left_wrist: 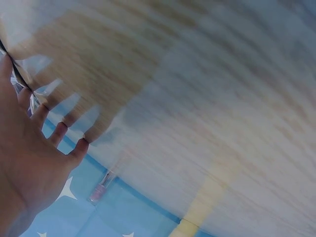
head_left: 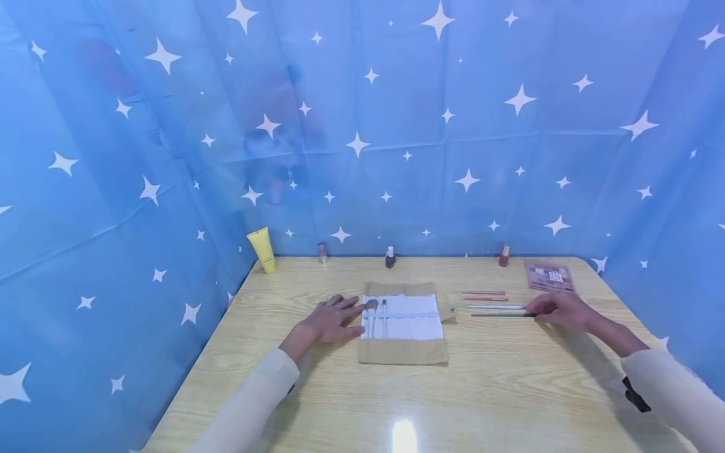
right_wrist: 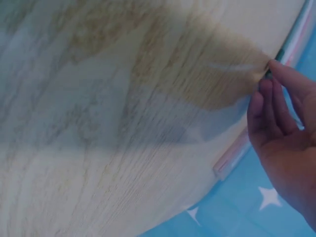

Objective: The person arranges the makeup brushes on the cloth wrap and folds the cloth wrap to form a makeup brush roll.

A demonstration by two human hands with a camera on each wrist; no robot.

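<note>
A tan fabric brush roll [head_left: 402, 352] lies unfolded on the table, its white inside facing up. Two makeup brushes, one with a wide head [head_left: 371, 311] and one narrower [head_left: 384, 318], sit in its left slots. My left hand [head_left: 334, 319] rests at the roll's left edge with fingers spread, also seen in the left wrist view. To the right, my right hand [head_left: 563, 311] pinches the right end of a thin dark green pencil [head_left: 501, 315] between thumb and fingers. Just behind it lies a white pencil [head_left: 493, 307], then two thin pinkish-brown pencils [head_left: 486, 299].
An eyeshadow palette [head_left: 549, 277] lies behind my right hand. Along the back edge stand a yellow tube [head_left: 262, 250], a small pink-topped tube [head_left: 323, 253], a dark nail polish bottle [head_left: 390, 258] and a reddish-brown one [head_left: 504, 257]. A blue star-patterned curtain [head_left: 396, 182] hangs behind.
</note>
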